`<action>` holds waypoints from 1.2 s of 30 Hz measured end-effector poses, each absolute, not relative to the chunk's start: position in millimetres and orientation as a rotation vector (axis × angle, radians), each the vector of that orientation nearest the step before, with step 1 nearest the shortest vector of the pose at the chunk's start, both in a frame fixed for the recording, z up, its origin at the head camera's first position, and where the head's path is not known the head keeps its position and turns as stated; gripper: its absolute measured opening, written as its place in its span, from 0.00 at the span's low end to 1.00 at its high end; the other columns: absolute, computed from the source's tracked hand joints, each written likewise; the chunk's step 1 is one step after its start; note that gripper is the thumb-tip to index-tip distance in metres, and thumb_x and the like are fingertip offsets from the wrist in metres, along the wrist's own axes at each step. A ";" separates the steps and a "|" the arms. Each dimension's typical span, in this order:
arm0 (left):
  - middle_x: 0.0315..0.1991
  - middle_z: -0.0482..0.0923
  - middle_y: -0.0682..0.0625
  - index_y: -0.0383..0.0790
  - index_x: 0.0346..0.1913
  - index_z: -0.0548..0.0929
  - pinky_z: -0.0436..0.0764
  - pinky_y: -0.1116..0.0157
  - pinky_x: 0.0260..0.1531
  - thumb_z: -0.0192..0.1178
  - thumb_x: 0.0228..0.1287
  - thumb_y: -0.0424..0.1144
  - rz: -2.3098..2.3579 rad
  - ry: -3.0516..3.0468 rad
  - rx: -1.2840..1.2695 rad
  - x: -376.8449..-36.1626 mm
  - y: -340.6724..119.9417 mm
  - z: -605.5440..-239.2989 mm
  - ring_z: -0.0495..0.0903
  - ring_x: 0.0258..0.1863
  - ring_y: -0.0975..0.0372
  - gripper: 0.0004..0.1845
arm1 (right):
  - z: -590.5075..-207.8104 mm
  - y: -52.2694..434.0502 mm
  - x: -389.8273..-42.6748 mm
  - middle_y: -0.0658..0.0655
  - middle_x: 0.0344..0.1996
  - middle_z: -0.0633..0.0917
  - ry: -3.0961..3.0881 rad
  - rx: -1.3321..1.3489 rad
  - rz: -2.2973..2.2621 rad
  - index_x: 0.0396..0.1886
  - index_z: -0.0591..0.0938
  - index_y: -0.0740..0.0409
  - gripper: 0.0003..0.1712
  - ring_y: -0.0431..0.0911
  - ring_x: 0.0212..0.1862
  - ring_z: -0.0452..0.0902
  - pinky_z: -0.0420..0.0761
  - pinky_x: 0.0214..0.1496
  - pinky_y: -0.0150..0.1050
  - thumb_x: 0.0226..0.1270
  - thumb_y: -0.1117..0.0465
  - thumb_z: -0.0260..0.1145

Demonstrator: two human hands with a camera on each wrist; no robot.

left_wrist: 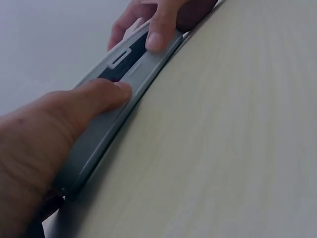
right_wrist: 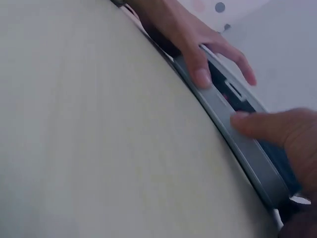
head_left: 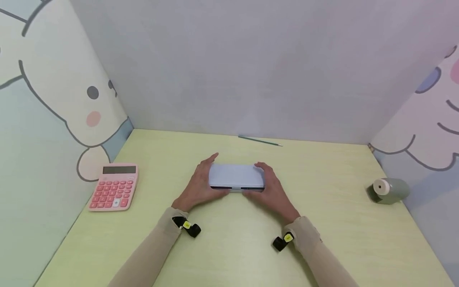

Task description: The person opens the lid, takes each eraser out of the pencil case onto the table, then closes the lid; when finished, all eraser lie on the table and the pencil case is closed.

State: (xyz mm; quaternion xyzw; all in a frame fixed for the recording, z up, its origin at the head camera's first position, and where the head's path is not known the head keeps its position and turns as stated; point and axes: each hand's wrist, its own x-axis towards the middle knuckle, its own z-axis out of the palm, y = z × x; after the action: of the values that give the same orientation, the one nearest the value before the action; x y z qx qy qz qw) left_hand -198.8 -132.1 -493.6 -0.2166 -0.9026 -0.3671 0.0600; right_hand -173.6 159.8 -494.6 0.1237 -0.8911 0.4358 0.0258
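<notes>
- Both hands are on a flat grey-white pencil case lying closed in the middle of the pale green desk.
- Left hand grips the case's left end: fingers curl over the far side, and its thumb presses on the near front edge.
- Right hand does the same on the right end, its thumb on the front edge by the dark latch strip.
- So it's pinched from both ends, sitting flat on the desk, not lifted as far as I can tell.
- Other stuff: pink calculator well off to the left, pencil by the back wall, and a green pencil sharpener far right.
</notes>
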 end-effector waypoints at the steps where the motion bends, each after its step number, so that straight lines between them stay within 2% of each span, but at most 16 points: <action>1: 0.76 0.70 0.39 0.52 0.87 0.53 0.75 0.45 0.72 0.84 0.47 0.57 -1.149 -2.732 -0.656 -198.9 -133.9 -493.8 0.73 0.72 0.48 0.68 | -494.2 165.6 -174.0 0.55 0.77 0.72 -2.753 0.385 1.408 0.81 0.63 0.44 0.56 0.54 0.74 0.72 0.71 0.77 0.57 0.59 0.44 0.84; 3: 0.79 0.67 0.40 0.54 0.88 0.51 0.74 0.43 0.73 0.85 0.47 0.55 -1.213 -2.733 -0.655 -199.3 -137.1 -493.6 0.72 0.74 0.48 0.69 | -493.4 175.5 -174.6 0.53 0.76 0.73 -2.738 0.384 1.510 0.82 0.62 0.42 0.54 0.52 0.73 0.73 0.71 0.77 0.51 0.62 0.45 0.83; 5: 0.80 0.65 0.40 0.56 0.88 0.49 0.73 0.43 0.74 0.84 0.47 0.55 -1.246 -2.740 -0.662 -199.3 -138.8 -492.4 0.71 0.76 0.48 0.69 | -492.6 182.2 -175.8 0.54 0.76 0.74 -2.709 0.405 1.575 0.82 0.62 0.44 0.52 0.51 0.73 0.74 0.72 0.77 0.45 0.66 0.47 0.81; 7: 0.82 0.64 0.41 0.58 0.88 0.47 0.73 0.42 0.74 0.84 0.47 0.55 -1.265 -2.742 -0.664 -199.3 -139.7 -491.8 0.71 0.77 0.47 0.70 | -491.5 184.7 -177.0 0.55 0.77 0.74 -2.689 0.410 1.603 0.82 0.62 0.46 0.50 0.51 0.74 0.74 0.72 0.78 0.43 0.67 0.48 0.80; 10: 0.83 0.62 0.41 0.65 0.88 0.42 0.73 0.40 0.73 0.85 0.47 0.56 -1.289 -2.743 -0.637 -198.8 -139.9 -491.4 0.72 0.76 0.46 0.73 | -489.9 184.2 -178.2 0.57 0.77 0.74 -2.696 0.380 1.582 0.82 0.62 0.47 0.49 0.53 0.75 0.73 0.71 0.80 0.49 0.69 0.47 0.78; 13: 0.83 0.63 0.43 0.72 0.87 0.38 0.74 0.39 0.72 0.86 0.45 0.56 -1.320 -2.742 -0.588 -198.5 -139.9 -491.1 0.75 0.74 0.45 0.76 | -488.2 181.8 -180.2 0.59 0.77 0.75 -2.706 0.334 1.564 0.82 0.60 0.46 0.49 0.56 0.75 0.74 0.72 0.78 0.59 0.70 0.47 0.77; 17: 0.82 0.64 0.44 0.77 0.86 0.34 0.74 0.40 0.72 0.88 0.42 0.54 -1.350 -2.735 -0.540 -199.3 -140.6 -491.4 0.77 0.71 0.44 0.79 | -483.6 178.1 -183.7 0.62 0.76 0.77 -2.726 0.271 1.540 0.83 0.59 0.48 0.49 0.59 0.73 0.77 0.74 0.76 0.62 0.72 0.45 0.75; 25: 0.82 0.63 0.46 0.76 0.86 0.31 0.74 0.38 0.72 0.88 0.42 0.56 -1.327 -2.739 -0.534 -199.3 -143.7 -493.8 0.77 0.71 0.42 0.82 | -469.6 171.3 -190.9 0.63 0.75 0.79 -2.805 0.032 1.555 0.82 0.60 0.45 0.52 0.58 0.70 0.80 0.75 0.76 0.60 0.69 0.30 0.70; 32: 0.87 0.53 0.50 0.72 0.86 0.26 0.66 0.35 0.78 0.86 0.46 0.58 -1.286 -2.769 -0.575 -197.7 -145.3 -494.4 0.64 0.82 0.41 0.82 | -460.3 166.1 -197.7 0.65 0.73 0.80 -2.848 -0.113 1.571 0.80 0.61 0.48 0.54 0.58 0.76 0.76 0.69 0.81 0.61 0.68 0.22 0.64; 36: 0.87 0.52 0.47 0.71 0.86 0.27 0.65 0.35 0.78 0.85 0.48 0.58 -1.247 -2.776 -0.602 -198.3 -145.4 -494.5 0.64 0.81 0.40 0.80 | -455.6 164.3 -200.2 0.67 0.73 0.80 -2.870 -0.153 1.561 0.81 0.62 0.50 0.54 0.60 0.76 0.75 0.70 0.80 0.61 0.69 0.21 0.62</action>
State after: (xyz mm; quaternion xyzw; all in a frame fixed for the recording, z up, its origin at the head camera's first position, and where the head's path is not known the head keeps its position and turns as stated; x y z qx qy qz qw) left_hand -198.3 -145.4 -494.5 -0.1941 -0.8947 -0.4018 0.0198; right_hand -200.2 164.3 -455.6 -0.0465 -0.8757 0.4762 -0.0646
